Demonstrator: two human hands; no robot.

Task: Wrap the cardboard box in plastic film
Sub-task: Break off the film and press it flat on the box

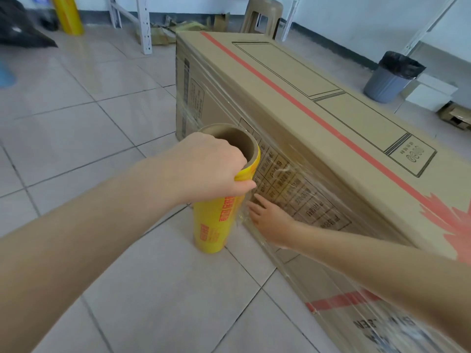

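A long cardboard box (293,80) with a red stripe lies on the tiled floor, running from upper middle to lower right. Clear plastic film (288,174) clings to its near side face, wrinkled and shiny. A yellow roll of film (214,225) with a brown cardboard core stands upright against that face. My left hand (211,164) grips the top of the roll. My right hand (270,220) lies flat with fingers spread on the film-covered side, just right of the roll, where the film leaves it.
A second yellow roll (67,14) stands at the far left by a black bag (20,26). A brown plastic stool (262,16) and white rack legs (144,24) stand behind the box. A grey bin (390,77) sits at the right wall.
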